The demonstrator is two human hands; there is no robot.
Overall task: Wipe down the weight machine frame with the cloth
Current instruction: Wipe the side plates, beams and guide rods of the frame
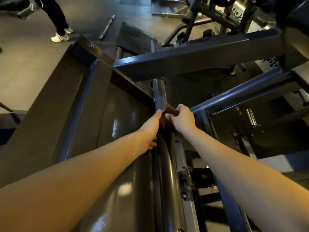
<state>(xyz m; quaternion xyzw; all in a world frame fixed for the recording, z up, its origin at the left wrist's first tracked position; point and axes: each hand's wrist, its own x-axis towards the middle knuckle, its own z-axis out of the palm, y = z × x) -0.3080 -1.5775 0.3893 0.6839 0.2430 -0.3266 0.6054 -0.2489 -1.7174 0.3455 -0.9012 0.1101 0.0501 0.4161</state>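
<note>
A dark brown cloth [167, 120] is wrapped around a round bar [160, 96] of the blue-grey weight machine frame [192, 57]. My right hand [183, 118] grips the cloth from the right side of the bar, fingers curled over it. My left hand [151, 129] lies along the left side of the bar with its thumb stretched up against the cloth; its fingers are curled under the cloth and mostly hidden. Most of the cloth is covered by both hands.
A wide cross beam [217, 52] passes just beyond the bar's top. A slanted tube [242, 92] runs to the right. A glossy panel [117, 131] lies left. A person's legs [58, 19] and a loose barbell [107, 27] are on the floor behind.
</note>
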